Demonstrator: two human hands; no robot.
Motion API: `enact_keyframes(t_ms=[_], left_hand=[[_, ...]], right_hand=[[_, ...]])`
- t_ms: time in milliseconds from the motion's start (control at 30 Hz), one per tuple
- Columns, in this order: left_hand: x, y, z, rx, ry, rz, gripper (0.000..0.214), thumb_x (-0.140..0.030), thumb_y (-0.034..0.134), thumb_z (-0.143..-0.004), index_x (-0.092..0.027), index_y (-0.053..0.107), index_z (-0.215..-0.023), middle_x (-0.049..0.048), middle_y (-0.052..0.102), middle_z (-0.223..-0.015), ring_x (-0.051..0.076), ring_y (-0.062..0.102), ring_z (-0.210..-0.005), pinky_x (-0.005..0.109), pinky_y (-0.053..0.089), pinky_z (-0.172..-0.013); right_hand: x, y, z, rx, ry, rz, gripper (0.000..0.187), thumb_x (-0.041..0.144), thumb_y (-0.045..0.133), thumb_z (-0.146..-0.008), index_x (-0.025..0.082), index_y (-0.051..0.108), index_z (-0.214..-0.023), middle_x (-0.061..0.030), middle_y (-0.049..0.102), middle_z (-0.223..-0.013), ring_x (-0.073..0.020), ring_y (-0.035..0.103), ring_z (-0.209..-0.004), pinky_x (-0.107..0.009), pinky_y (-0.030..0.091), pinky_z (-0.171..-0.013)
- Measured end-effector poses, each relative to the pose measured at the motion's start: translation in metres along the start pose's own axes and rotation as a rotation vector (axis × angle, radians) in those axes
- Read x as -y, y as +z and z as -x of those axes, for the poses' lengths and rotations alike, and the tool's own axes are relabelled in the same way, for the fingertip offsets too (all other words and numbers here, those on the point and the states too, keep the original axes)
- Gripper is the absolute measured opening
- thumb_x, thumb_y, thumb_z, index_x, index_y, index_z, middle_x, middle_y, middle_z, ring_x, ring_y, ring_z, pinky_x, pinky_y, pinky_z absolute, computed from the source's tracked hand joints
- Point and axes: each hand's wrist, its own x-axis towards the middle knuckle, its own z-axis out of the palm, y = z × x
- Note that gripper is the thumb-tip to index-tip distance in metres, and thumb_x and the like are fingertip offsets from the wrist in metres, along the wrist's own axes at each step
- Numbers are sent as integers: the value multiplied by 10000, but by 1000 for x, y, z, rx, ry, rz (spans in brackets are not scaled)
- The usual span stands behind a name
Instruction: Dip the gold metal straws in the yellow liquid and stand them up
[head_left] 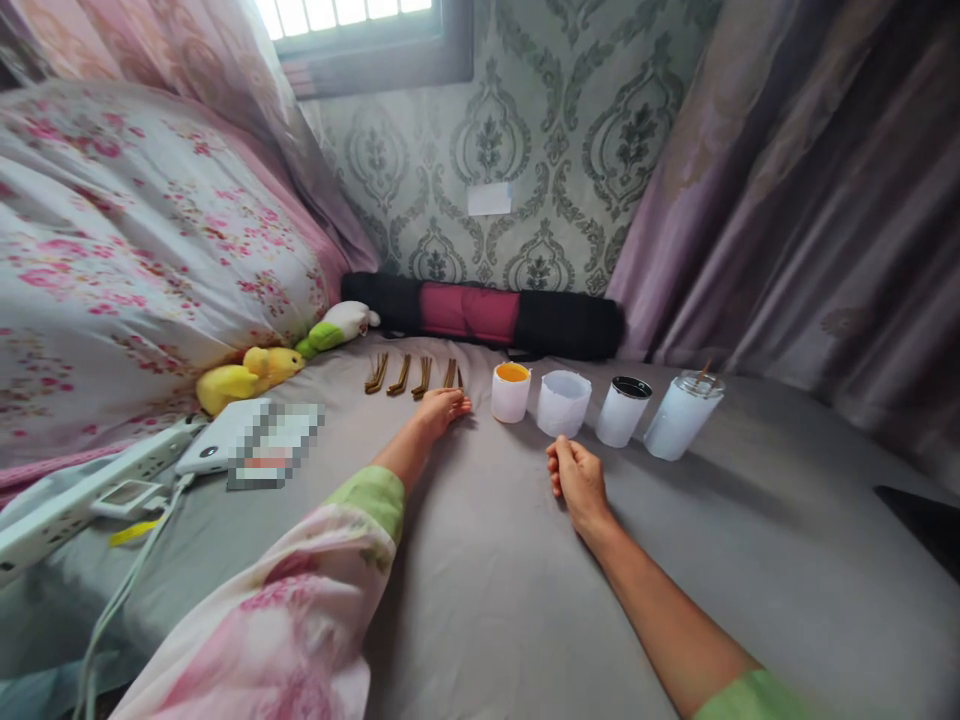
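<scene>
My left hand (442,408) lies on the grey sheet (495,580) with its fingers stretched out flat, fingertips beside the rightmost of several small bundles of brown sticks (411,375). My right hand (576,480) rests on the sheet in a loose fist, just in front of a white cup (563,402); nothing shows in it. A row of cups stands beyond it: a white cup with orange filling (511,391), a white cup with a dark top (622,410), and a clear glass (682,413) with a stick in it.
A black and pink roll (487,315) lies against the wall. Yellow (247,378) and green-white (337,326) plush toys sit by a floral quilt (135,260) at left. A white power strip (82,495) and a white device (225,440) lie near left. Curtains hang at right.
</scene>
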Motion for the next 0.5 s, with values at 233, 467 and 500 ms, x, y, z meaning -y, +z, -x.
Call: enact_keyframes(t_ms=[233, 467, 500], left_hand=[[5, 2, 9, 41, -22, 100, 94, 15, 571, -683, -60, 539, -728, 74, 590, -617, 103, 589, -554, 210, 514, -589], [6, 8, 22, 102, -20, 138, 108, 36, 568, -667, -63, 570, -709, 52, 576, -618, 93, 580, -577, 206, 511, -614], [6, 9, 24, 108, -18, 141, 104, 34, 559, -674, -63, 573, -709, 50, 574, -618, 90, 578, -577, 201, 507, -615]], right_hand=[[-1, 1, 1, 0, -8, -15, 320, 476, 476, -734, 167, 506, -658, 55, 437, -481, -39, 366, -333, -149, 283, -279], [-2, 1, 0, 12, -15, -29, 327, 488, 484, -729, 169, 507, -660, 56, 438, -483, -36, 356, -334, -148, 280, -279], [-3, 1, 0, 14, -15, -29, 329, 490, 483, -730, 169, 507, -661, 55, 437, -486, -35, 355, -334, -147, 279, -279]])
